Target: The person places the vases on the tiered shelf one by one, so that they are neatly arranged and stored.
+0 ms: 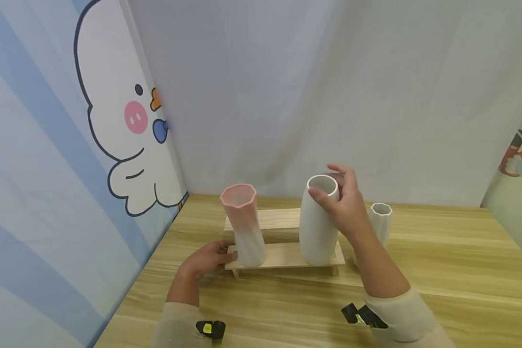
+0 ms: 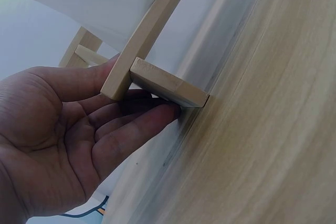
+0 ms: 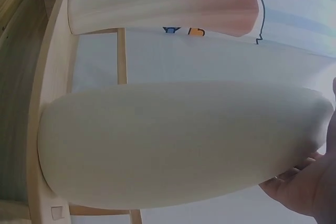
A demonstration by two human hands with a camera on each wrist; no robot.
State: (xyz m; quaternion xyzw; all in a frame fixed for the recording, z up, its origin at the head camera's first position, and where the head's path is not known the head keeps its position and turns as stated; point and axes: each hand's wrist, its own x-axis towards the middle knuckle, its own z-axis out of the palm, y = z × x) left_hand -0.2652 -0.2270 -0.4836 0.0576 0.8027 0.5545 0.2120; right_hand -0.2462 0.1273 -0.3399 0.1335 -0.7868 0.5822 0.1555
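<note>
A two-tier wooden stand (image 1: 282,256) sits on the table, with two vases on its lower board. My left hand (image 1: 209,259) holds the board's left end; in the left wrist view the thumb lies over the board and the fingers (image 2: 131,135) curl beneath it. Next to this hand stands a tall pink-and-white vase (image 1: 248,232) with a faceted rim. Toward the board's right end is a plain white vase (image 1: 317,232), upright. My right hand (image 1: 345,203) grips it near the rim, thumb at the front and fingers behind. Its base is on the board in the right wrist view (image 3: 173,145).
A smaller white fluted vase (image 1: 380,222) stands on the table right of the stand, partly hidden by my right forearm. Behind the wood-grain table (image 1: 452,261) hangs a pale curtain (image 1: 374,96). A wall with a cartoon bird (image 1: 113,96) borders the left side.
</note>
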